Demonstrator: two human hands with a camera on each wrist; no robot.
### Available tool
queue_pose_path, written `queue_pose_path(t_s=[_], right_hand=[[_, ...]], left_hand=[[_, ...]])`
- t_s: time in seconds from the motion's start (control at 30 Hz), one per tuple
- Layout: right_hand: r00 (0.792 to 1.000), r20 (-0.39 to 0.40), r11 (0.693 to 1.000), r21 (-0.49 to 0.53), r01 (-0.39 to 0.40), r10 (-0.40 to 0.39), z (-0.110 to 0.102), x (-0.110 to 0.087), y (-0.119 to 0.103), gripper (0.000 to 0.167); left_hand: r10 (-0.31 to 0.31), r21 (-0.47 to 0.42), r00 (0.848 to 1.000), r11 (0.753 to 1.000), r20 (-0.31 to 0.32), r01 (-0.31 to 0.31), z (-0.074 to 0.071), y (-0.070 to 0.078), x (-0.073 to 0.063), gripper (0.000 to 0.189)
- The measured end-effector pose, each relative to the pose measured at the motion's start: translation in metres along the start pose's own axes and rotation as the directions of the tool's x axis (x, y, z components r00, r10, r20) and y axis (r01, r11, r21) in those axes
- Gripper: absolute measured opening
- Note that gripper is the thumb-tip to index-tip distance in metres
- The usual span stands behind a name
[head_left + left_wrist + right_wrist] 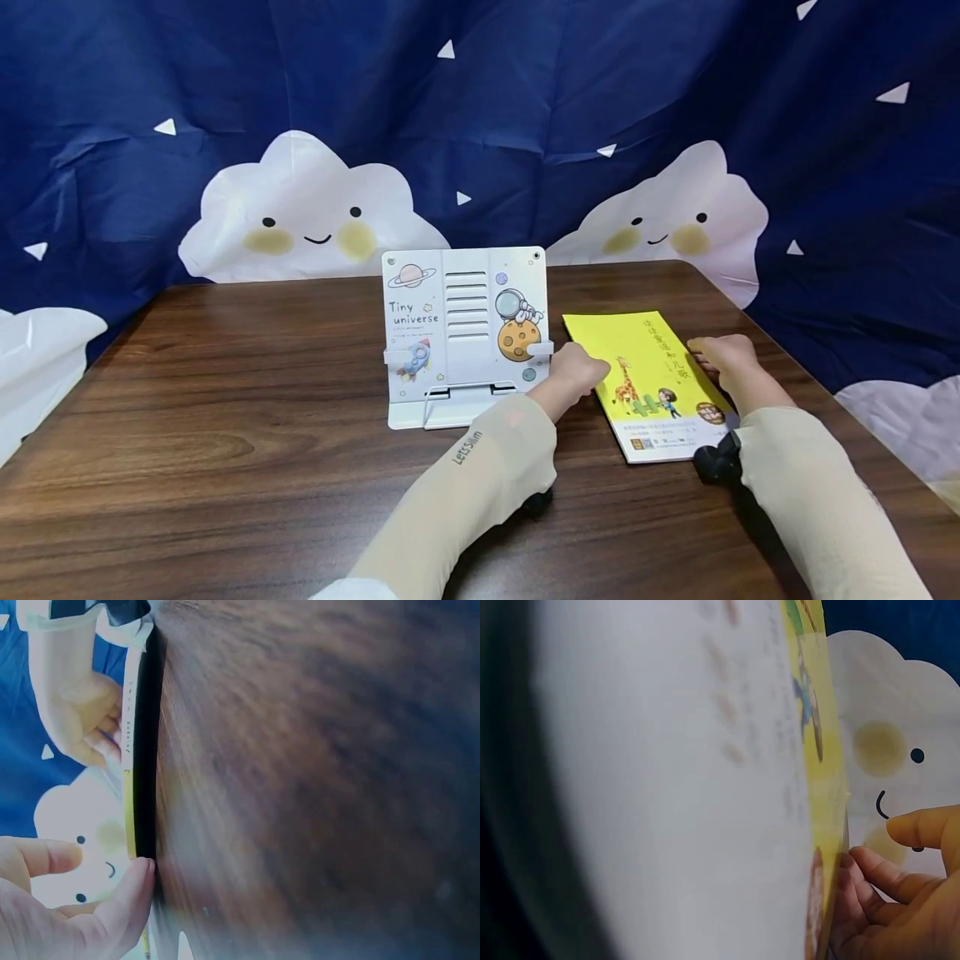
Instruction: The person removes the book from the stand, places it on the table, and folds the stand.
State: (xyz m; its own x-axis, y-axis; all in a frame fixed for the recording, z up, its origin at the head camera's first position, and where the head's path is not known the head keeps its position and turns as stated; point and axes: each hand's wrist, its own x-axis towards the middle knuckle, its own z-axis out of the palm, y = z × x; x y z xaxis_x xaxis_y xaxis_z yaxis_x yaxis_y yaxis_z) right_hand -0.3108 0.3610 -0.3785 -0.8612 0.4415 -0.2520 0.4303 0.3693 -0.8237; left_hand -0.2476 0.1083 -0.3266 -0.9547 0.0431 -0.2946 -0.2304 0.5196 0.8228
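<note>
A thin yellow book (637, 342) with a giraffe and a child on its cover lies on the table, angled slightly. Beside its left edge is my left hand (573, 375). The left wrist view shows a fingertip (139, 881) right at the book's edge and another digit raised apart from it. My right hand (731, 362) is at the opposite edge. There, in the right wrist view, fingers (889, 874) reach the side of the book while the thumb (922, 825) stays off the cover.
A white book stand (467, 367) with space drawings stands upright left of the book, close behind my left hand. The dark wooden table (247, 442) extends to the left. A blue curtain (495, 108) with smiling clouds hangs behind the table.
</note>
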Motion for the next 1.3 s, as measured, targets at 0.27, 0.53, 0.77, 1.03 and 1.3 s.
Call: queue_pose_path(t_s=[0.27,0.53,0.77,1.03,1.3], right_hand=[[1.000,-0.015,1.000,0.021,0.015,-0.015,0.003,0.013,0.008,0.042],[1.000,-0.015,1.000,0.002,-0.013,0.013,0.003,0.008,0.005,0.041],[0.999,0.032,0.999,0.037,0.003,-0.004,-0.003,0.000,-0.007,0.034],[0.993,0.120,0.996,0.089,0.010,-0.021,-0.002,-0.062,-0.053,0.024],[0.980,0.144,0.988,0.090,0.126,-0.138,0.003,-0.069,-0.078,0.029]], left_hand=[[0.007,0.008,1.000,1.000,-0.003,-0.007,-0.001,0.001,-0.003,0.025],[0.008,-0.011,1.000,1.000,-0.001,-0.008,0.000,0.002,-0.005,0.021],[0.059,0.007,0.998,0.998,-0.037,-0.059,-0.001,0.000,-0.003,0.013],[0.110,0.030,0.994,0.994,-0.011,-0.110,-0.006,-0.002,-0.007,0.016],[0.229,0.148,0.973,0.963,0.002,-0.227,-0.021,0.006,-0.017,0.020]])
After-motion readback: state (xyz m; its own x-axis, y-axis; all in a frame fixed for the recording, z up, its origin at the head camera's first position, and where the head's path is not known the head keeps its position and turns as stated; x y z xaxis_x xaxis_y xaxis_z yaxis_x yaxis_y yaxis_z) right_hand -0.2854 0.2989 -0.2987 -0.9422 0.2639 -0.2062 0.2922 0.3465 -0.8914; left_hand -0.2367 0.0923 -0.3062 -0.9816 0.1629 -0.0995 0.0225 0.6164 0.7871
